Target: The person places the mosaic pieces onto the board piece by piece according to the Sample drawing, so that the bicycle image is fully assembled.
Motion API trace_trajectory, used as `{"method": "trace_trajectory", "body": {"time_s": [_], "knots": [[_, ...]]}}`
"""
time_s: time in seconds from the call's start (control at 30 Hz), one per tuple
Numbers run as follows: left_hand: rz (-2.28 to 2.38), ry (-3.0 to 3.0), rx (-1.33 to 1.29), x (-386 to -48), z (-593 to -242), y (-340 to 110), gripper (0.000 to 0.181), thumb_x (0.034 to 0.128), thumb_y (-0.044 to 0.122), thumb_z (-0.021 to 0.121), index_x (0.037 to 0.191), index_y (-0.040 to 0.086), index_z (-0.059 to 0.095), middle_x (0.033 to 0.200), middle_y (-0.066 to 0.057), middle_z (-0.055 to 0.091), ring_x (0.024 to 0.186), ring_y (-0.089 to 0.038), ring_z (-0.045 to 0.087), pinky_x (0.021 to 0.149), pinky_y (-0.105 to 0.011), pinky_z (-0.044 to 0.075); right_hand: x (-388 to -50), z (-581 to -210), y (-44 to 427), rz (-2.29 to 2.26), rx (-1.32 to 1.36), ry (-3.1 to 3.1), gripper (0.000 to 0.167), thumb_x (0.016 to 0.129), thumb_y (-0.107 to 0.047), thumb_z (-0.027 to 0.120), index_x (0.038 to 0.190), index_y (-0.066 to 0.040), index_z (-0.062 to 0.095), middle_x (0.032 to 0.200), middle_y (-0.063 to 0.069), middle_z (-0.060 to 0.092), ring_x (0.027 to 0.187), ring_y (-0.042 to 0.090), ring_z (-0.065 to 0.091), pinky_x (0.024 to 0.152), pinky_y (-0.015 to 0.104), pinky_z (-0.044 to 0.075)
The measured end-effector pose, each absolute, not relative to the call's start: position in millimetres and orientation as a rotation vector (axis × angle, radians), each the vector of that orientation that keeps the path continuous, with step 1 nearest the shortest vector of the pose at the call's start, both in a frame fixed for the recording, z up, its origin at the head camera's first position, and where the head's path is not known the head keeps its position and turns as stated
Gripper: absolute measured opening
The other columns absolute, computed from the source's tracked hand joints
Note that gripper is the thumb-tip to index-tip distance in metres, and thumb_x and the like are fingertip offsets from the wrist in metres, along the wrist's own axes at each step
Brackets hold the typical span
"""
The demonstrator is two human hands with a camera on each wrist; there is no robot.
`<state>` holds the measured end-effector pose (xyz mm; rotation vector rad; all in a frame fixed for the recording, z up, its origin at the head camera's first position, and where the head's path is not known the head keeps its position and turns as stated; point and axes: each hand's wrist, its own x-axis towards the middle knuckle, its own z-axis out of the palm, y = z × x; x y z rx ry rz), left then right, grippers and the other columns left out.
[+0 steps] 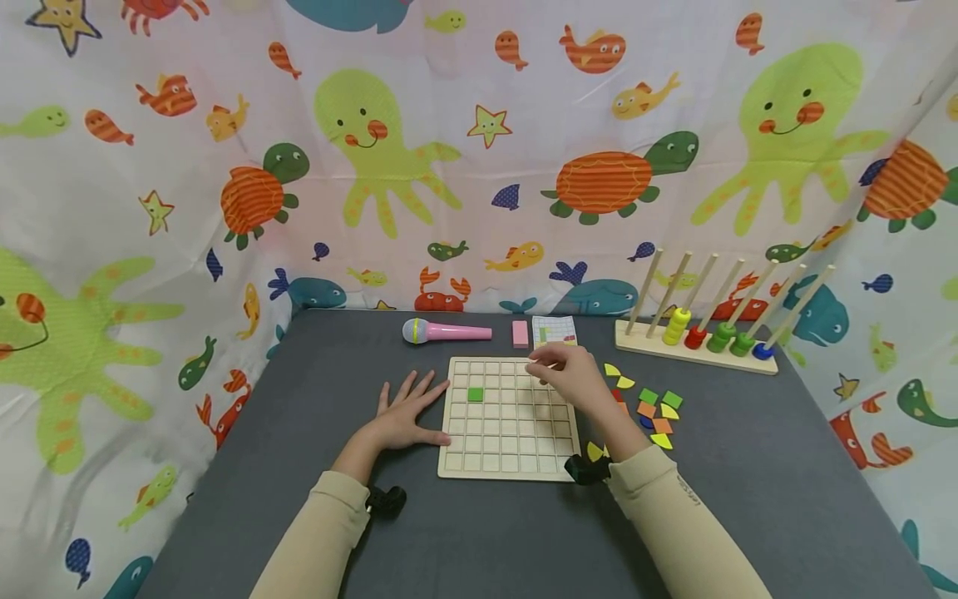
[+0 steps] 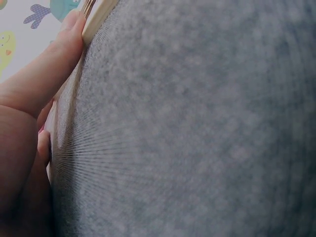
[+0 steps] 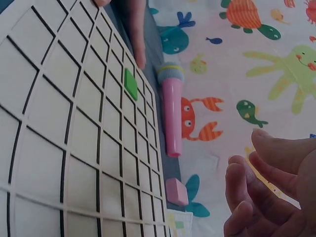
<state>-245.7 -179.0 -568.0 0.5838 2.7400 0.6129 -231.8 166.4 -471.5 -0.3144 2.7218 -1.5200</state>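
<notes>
A wooden grid board lies on the grey table, with one green square tile in a cell at its upper left. My left hand rests spread at the board's left edge. In the left wrist view its thumb touches the board's side. Over the board's upper right part hovers my right hand. Its fingers are loosely bent in the right wrist view, the thumb stands apart from them, and I see nothing held. The green tile shows there too.
Loose coloured tiles lie right of the board. Behind it are a pink toy microphone, a pink block and a pattern card. A peg stand with coloured rings stands at the back right, before a printed curtain.
</notes>
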Motion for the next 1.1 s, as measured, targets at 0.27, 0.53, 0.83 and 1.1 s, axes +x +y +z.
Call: {"method": "trace_trajectory", "body": {"time_s": [0.27, 0.53, 0.83, 1.1], "knots": [[0.634, 2.722, 0.579, -243.7, -563.5, -178.5, 0.113, 0.0683, 0.084, 0.068, 0.16, 0.044, 0.016, 0.171, 0.008, 0.002, 0.157, -0.027, -0.013, 0.115, -0.065, -0.022, -228.8, -472.5, 187.2, -1.543, -0.26, 2.75, 0.026, 0.095, -0.027, 0.073, 0.114, -0.01, 0.074, 0.1, 0.01, 0.075, 0.082, 0.027, 0.072, 0.069, 0.031, 0.056], [0.627, 2.721, 0.588, -244.2, -564.4, -178.9, 0.113, 0.0686, 0.085, 0.067, 0.161, 0.042, 0.017, 0.172, 0.005, 0.003, 0.157, -0.028, -0.013, 0.115, -0.065, -0.021, -219.1, -468.9, 204.7, -1.505, -0.184, 2.781, 0.032, 0.096, -0.031, 0.072, 0.118, -0.008, 0.072, 0.104, 0.01, 0.075, 0.092, 0.032, 0.071, 0.074, 0.033, 0.056], [0.62, 2.75, 0.586, -247.1, -568.2, -179.4, 0.114, 0.0673, 0.086, 0.066, 0.161, 0.043, 0.018, 0.172, 0.005, 0.005, 0.157, -0.028, -0.011, 0.116, -0.065, -0.02, -214.8, -473.9, 228.8, -1.456, -0.078, 2.823, 0.035, 0.095, -0.036, 0.072, 0.12, -0.011, 0.072, 0.116, 0.009, 0.073, 0.102, 0.026, 0.067, 0.081, 0.034, 0.054], [0.614, 2.715, 0.565, -242.1, -556.9, -176.8, 0.113, 0.0696, 0.083, 0.069, 0.161, 0.043, 0.015, 0.172, 0.006, 0.002, 0.157, -0.028, -0.013, 0.116, -0.065, -0.021, -206.2, -474.1, 251.7, -1.435, -0.016, 2.855, 0.04, 0.096, -0.039, 0.07, 0.124, -0.009, 0.07, 0.119, 0.012, 0.072, 0.104, 0.03, 0.067, 0.077, 0.032, 0.055]]}}
